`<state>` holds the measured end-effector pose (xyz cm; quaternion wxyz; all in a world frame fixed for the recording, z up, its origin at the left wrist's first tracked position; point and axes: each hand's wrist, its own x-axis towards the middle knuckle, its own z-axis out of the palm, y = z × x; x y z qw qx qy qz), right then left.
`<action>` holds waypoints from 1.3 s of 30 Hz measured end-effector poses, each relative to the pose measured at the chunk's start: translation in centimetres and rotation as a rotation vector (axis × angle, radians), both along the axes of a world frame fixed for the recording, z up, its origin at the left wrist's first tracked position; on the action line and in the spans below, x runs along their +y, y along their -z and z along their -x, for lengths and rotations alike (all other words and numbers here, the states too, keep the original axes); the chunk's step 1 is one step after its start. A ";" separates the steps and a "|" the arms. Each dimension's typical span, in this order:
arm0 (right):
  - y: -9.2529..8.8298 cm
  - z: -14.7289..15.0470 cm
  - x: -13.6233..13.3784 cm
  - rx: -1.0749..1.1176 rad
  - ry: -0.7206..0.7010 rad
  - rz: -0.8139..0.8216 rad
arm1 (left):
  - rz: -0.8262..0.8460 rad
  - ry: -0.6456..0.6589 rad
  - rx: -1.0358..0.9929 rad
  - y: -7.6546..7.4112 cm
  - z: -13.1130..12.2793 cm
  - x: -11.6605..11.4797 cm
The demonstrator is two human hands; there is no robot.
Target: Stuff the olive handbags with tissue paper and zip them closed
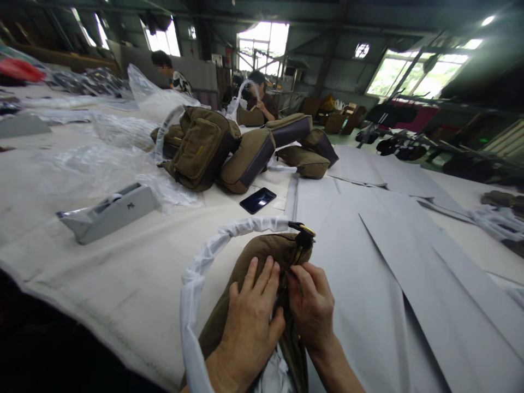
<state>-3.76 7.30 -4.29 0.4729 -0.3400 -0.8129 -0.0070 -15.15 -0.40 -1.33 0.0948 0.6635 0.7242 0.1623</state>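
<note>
An olive-brown corduroy handbag (262, 245) lies in front of me, its zipped opening running towards me with white stuffing (275, 374) showing inside. Its handle (194, 289) is wrapped in white material and arches to the left, ending at a brass ring (308, 230). My left hand (251, 325) rests flat on the bag's left side, fingers stretched towards its far end. Across the opening, my right hand (311, 305) is closed in a pinch at the zipper (298, 253). The zipper pull itself is hidden by the fingers.
Beyond the bag lie a phone (257, 200) and several olive-brown bags (200, 144). A grey tape dispenser (114, 213) stands left, near clear plastic wrapping (102, 169). White sheets (352, 262) cover the right side. Two people (262, 101) work across the table.
</note>
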 end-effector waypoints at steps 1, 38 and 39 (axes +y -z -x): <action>-0.3 0.1 0.1 -0.016 0.015 -0.017 | -0.009 0.000 0.007 0.1 0.1 0.0; 0.1 0.1 3.1 0.055 -0.136 -0.131 | 0.017 0.277 -0.749 -2.3 2.0 14.2; -0.1 0.0 3.3 0.065 -0.167 -0.140 | 0.022 0.257 -0.740 -2.4 1.8 14.2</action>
